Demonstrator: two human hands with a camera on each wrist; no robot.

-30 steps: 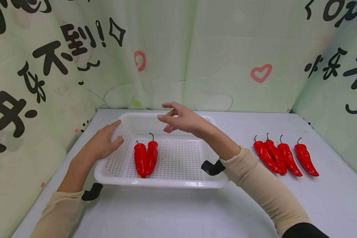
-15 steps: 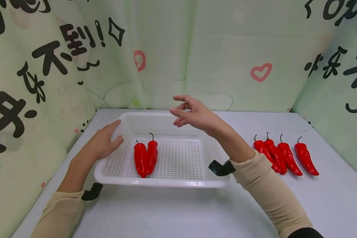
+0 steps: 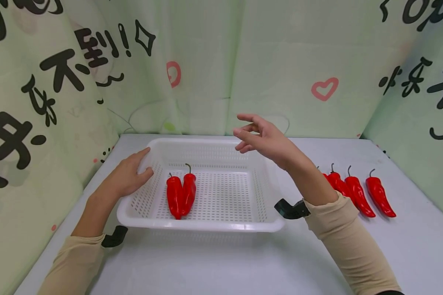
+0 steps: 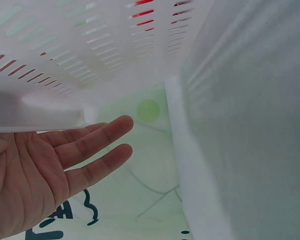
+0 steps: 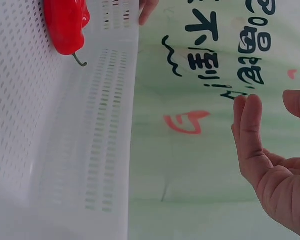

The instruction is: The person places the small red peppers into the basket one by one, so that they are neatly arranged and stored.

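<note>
A white perforated plastic basket (image 3: 221, 225) stands on the table. Two red peppers (image 3: 174, 196) with stems lie side by side in its left half; one red pepper (image 5: 65, 25) shows clearly in the right wrist view. My left hand (image 3: 127, 174) rests on the basket's left rim; in the left wrist view, the left hand's (image 4: 45, 175) fingers extend along the outside, below the rim. My right hand (image 3: 263, 139) hovers over the basket's back right corner, holding nothing. Its fingers are loosely bent and apart in the right wrist view, where the right hand (image 5: 275, 170) is beside the basket.
Several more red peppers (image 3: 380, 196) lie in a row on the white table (image 3: 206, 262) at the right, partly hidden by my right forearm. A pale green printed curtain (image 3: 280, 61) encloses the table at the back and both sides.
My right hand has moved rightward and slightly up, from over the basket's middle to its back right corner. My left hand, the basket and the peppers have stayed put.
</note>
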